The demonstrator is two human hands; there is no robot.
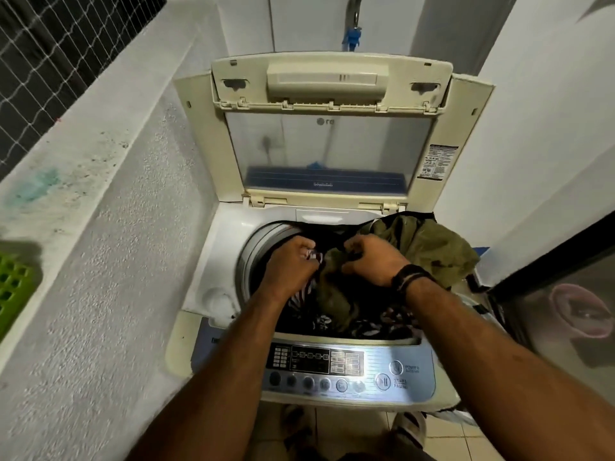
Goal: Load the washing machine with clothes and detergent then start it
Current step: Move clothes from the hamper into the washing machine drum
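- Lid [327, 151] up; olive garment [429, 247] and striped clothes [332, 322] part-way into the drum [263, 247].
- Left hand [293, 261] pinches striped cloth; right hand [372, 257] grips the olive garment.
- Left to do, as I judge: detergent, closing, start button [382, 381].

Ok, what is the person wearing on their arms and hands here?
Both forearms are bare, with no sleeves in view. The right wrist carries a dark wristband with thin pale lines across it. The left hand and right hand show no gloves.
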